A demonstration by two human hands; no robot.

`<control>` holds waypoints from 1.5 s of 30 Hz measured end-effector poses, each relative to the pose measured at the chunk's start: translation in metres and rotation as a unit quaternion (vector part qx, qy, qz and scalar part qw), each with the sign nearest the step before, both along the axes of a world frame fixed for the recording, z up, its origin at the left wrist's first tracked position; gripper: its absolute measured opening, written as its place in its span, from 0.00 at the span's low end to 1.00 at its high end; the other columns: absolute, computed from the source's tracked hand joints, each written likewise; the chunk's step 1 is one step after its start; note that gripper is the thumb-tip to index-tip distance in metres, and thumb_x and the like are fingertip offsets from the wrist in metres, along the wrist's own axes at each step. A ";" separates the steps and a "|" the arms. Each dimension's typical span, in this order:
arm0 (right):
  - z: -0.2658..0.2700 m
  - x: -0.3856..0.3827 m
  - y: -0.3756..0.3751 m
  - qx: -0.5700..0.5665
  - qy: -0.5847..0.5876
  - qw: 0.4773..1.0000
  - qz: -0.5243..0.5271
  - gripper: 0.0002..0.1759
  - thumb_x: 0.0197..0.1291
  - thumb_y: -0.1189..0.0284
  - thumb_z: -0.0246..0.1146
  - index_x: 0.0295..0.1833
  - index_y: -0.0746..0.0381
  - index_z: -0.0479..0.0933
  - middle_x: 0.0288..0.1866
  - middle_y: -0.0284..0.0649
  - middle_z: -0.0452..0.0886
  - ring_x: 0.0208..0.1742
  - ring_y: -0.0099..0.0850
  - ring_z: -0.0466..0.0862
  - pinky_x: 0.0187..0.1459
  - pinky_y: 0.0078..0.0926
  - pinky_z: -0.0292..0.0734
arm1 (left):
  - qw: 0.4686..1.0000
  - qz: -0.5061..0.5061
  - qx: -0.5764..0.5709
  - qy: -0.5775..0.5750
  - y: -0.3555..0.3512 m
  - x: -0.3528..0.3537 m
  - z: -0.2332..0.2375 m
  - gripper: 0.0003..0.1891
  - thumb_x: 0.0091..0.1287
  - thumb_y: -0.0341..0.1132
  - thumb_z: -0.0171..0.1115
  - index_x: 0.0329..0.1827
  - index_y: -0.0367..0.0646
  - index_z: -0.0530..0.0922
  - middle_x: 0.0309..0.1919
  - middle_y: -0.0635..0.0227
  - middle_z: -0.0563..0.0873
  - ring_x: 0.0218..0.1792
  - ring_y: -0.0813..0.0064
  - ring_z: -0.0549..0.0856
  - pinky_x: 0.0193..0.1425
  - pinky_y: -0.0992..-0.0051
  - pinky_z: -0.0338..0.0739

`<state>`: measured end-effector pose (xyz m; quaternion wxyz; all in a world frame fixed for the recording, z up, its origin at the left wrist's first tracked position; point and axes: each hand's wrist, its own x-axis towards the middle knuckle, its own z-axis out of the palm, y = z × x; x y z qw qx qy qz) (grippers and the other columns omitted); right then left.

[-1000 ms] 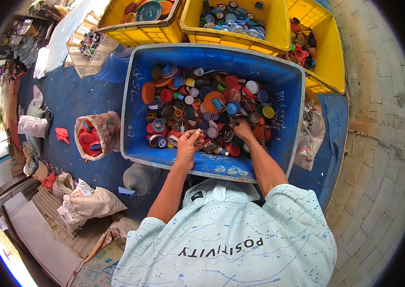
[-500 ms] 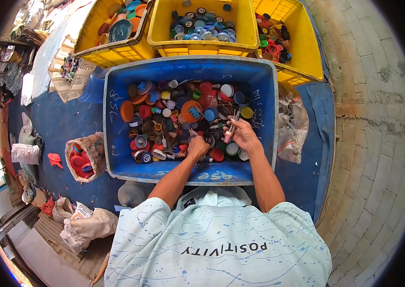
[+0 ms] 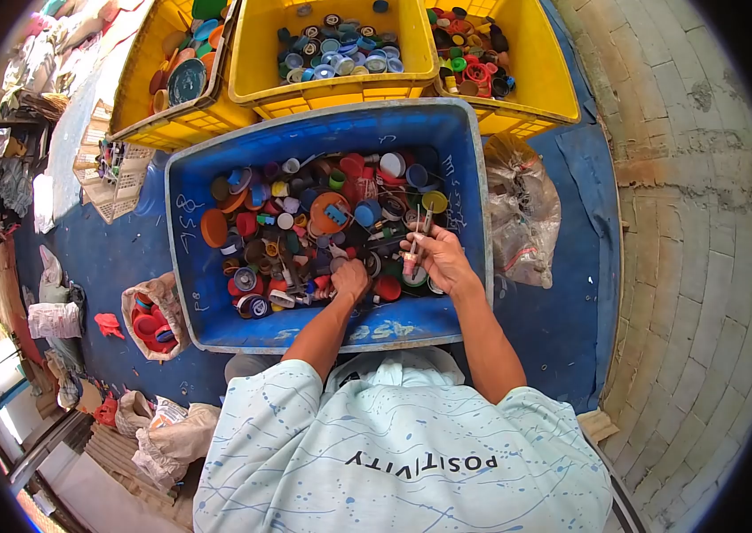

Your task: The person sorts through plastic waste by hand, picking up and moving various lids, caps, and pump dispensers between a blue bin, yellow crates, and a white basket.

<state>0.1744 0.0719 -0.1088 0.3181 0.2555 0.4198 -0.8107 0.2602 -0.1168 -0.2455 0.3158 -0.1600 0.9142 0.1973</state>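
Note:
A large blue bin (image 3: 332, 336) holds mixed plastic caps and lids. My left hand (image 3: 350, 279) reaches down among the caps near the bin's front middle, its fingers bent and pressed together; whatever they hold is hidden. My right hand (image 3: 441, 258) is raised over the caps at the right, closed on slim tube-like pieces (image 3: 417, 242), one with a pink end. An orange lid (image 3: 323, 216) with a light-blue piece (image 3: 336, 214) on it lies in the middle of the pile, and a yellow cap (image 3: 435, 202) lies beyond my right hand.
Three yellow crates (image 3: 332, 91) of sorted caps stand behind the bin. A sack of red lids (image 3: 182, 311) is at the left, with a pale basket (image 3: 118, 197) farther back. A clear plastic bag (image 3: 527, 222) lies at the right, beside the brick paving (image 3: 678, 266).
The view has shifted and turned slightly, so the bin and crates appear farther left. My right hand still holds the slim pieces, and my left hand is still in the pile.

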 end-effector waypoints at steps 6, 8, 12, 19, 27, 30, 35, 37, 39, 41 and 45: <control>0.001 0.001 0.004 -0.011 -0.029 0.999 -0.016 0.13 0.66 0.78 0.56 0.54 0.71 0.70 0.42 0.44 0.78 0.45 0.35 0.83 0.41 0.29 0.82 | 0.999 0.026 -0.035 0.011 0.003 0.009 -0.015 0.15 0.55 0.44 0.63 0.38 0.41 0.82 0.39 0.52 0.86 0.44 0.52 0.86 0.51 0.47 0.71; -0.001 0.002 0.005 -0.017 -0.033 0.999 -0.015 0.14 0.66 0.79 0.56 0.55 0.72 0.70 0.41 0.44 0.78 0.45 0.35 0.83 0.41 0.29 0.82 | 0.999 0.029 -0.043 0.004 0.003 0.006 -0.017 0.15 0.55 0.44 0.63 0.38 0.42 0.83 0.40 0.53 0.86 0.45 0.52 0.85 0.51 0.47 0.69; -0.007 0.004 0.007 -0.021 -0.022 1.000 -0.005 0.14 0.66 0.79 0.56 0.55 0.73 0.69 0.42 0.44 0.77 0.43 0.35 0.83 0.40 0.28 0.83 | 0.998 0.024 -0.049 -0.016 0.005 0.004 -0.033 0.17 0.55 0.45 0.63 0.40 0.42 0.83 0.41 0.54 0.86 0.46 0.53 0.85 0.50 0.47 0.68; 0.006 0.002 -0.002 0.030 -0.007 1.000 0.005 0.21 0.64 0.81 0.58 0.61 0.70 0.66 0.42 0.44 0.76 0.39 0.33 0.83 0.40 0.32 0.86 | 0.997 0.047 -0.035 -0.042 0.009 -0.006 -0.010 0.19 0.53 0.44 0.65 0.42 0.40 0.83 0.42 0.52 0.86 0.47 0.51 0.84 0.52 0.48 0.69; -0.010 0.002 -0.012 0.077 0.045 0.995 0.034 0.14 0.65 0.82 0.54 0.55 0.69 0.72 0.41 0.41 0.76 0.36 0.27 0.82 0.38 0.28 0.86 | 0.977 0.183 0.102 0.050 -0.008 -0.022 0.030 0.18 0.58 0.42 0.63 0.43 0.35 0.81 0.40 0.46 0.85 0.41 0.53 0.87 0.43 0.61 0.80; -0.006 0.003 -0.017 0.062 0.065 0.994 0.069 0.11 0.67 0.81 0.50 0.50 0.72 0.76 0.38 0.42 0.78 0.36 0.26 0.81 0.40 0.24 0.84 | 0.924 0.309 0.211 0.081 -0.011 -0.018 0.040 0.13 0.65 0.37 0.59 0.45 0.36 0.76 0.37 0.51 0.86 0.35 0.62 0.88 0.34 0.66 0.81; 0.007 0.002 -0.033 -0.005 0.069 0.995 0.069 0.12 0.68 0.81 0.49 0.52 0.72 0.75 0.41 0.42 0.78 0.38 0.26 0.80 0.45 0.27 0.84 | 0.728 0.530 0.412 0.139 -0.002 -0.003 0.131 0.10 0.73 0.34 0.51 0.52 0.41 0.66 0.33 0.62 0.78 0.23 0.72 0.83 0.22 0.76 0.77; 0.014 0.002 -0.042 -0.047 0.073 0.994 0.072 0.12 0.69 0.81 0.49 0.52 0.72 0.75 0.44 0.42 0.78 0.39 0.26 0.79 0.47 0.29 0.84 | 0.687 0.531 0.459 0.190 -0.001 0.010 0.162 0.07 0.74 0.30 0.46 0.50 0.42 0.71 0.32 0.70 0.72 0.19 0.84 0.74 0.20 0.83 0.70; 0.024 0.004 -0.055 -0.077 0.070 0.991 0.089 0.12 0.69 0.81 0.49 0.53 0.71 0.74 0.46 0.41 0.77 0.40 0.26 0.79 0.47 0.31 0.84 | 0.663 0.511 0.495 0.233 -0.003 0.034 0.167 0.08 0.75 0.29 0.44 0.50 0.42 0.73 0.31 0.74 0.70 0.19 0.89 0.69 0.20 0.85 0.66; 0.040 0.005 -0.073 -0.119 0.065 0.985 0.109 0.12 0.69 0.82 0.49 0.53 0.71 0.74 0.45 0.42 0.77 0.40 0.26 0.79 0.47 0.32 0.84 | 0.635 0.533 0.485 0.279 0.002 0.049 0.194 0.11 0.74 0.27 0.43 0.50 0.41 0.75 0.31 0.77 0.68 0.20 0.92 0.63 0.21 0.87 0.61; 0.072 0.019 -0.119 -0.192 0.042 0.970 0.141 0.12 0.68 0.82 0.50 0.53 0.70 0.75 0.37 0.42 0.80 0.36 0.30 0.83 0.45 0.30 0.84 | 0.647 0.485 0.449 0.379 0.000 0.075 0.237 0.14 0.70 0.26 0.52 0.57 0.33 0.73 0.35 0.75 0.72 0.26 0.91 0.66 0.28 0.88 0.62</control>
